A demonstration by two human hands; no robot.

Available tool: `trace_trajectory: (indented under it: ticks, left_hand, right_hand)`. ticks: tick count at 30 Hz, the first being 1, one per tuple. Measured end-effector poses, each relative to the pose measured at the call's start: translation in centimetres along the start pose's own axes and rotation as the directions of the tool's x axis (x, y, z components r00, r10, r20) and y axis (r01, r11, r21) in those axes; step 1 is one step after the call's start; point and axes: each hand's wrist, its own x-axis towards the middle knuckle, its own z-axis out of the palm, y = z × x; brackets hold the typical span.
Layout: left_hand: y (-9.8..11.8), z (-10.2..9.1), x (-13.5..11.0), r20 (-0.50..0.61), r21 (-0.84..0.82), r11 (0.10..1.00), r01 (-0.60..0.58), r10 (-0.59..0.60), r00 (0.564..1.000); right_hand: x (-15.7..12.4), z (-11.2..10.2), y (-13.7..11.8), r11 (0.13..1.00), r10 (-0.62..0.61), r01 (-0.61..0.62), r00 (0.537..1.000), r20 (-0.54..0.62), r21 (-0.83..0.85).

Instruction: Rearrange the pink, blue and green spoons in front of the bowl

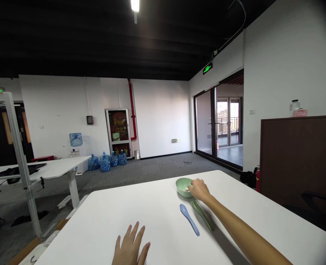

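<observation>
**Right hand at the bowl rim: hold and finger state**

Position. The green bowl (pixel 182 186) stands upright on the far part of the white table (pixel 124 209). The right hand (pixel 199 190) reaches across to it and meets its near right rim. A blue spoon (pixel 189 219) and a green spoon (pixel 202 215) lie side by side on the tabletop just in front of the bowl, under the line of the right forearm.

Procedure (judged from this view). The step in hand appears to be contact with the bowl at its rim. Keep the bowl level. Keep the wrist and forearm raised above both spoons, so that neither is swept aside. Use the left hand (pixel 130 248) as a brace.

Finger state. The right fingers are curled over the rim, with their tips at or just inside it. It cannot be told whether they pinch the wall or something small inside. The left hand lies flat near the table's front edge, fingers spread and released, holding nothing.
</observation>
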Motion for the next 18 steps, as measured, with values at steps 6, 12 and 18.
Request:
trace_trajectory:
  ticks: [6,12,18]
  left_hand:
    - [0.0,0.0,-0.1,0.017,0.003,1.000,0.005,-0.005,1.000]
    - [-0.4,0.0,-0.4,0.032,0.001,1.000,0.009,-0.009,0.999]
    - [-0.2,0.1,-0.4,0.041,-0.015,1.000,0.013,-0.012,0.999]
  right_hand:
    - [3.2,1.4,0.1,0.998,0.061,-0.063,0.994,0.090,0.023]
    - [4.3,2.6,0.8,0.994,0.103,-0.109,0.979,0.174,0.022]
    - [3.2,2.3,0.2,0.997,0.075,-0.078,0.987,0.143,0.018]
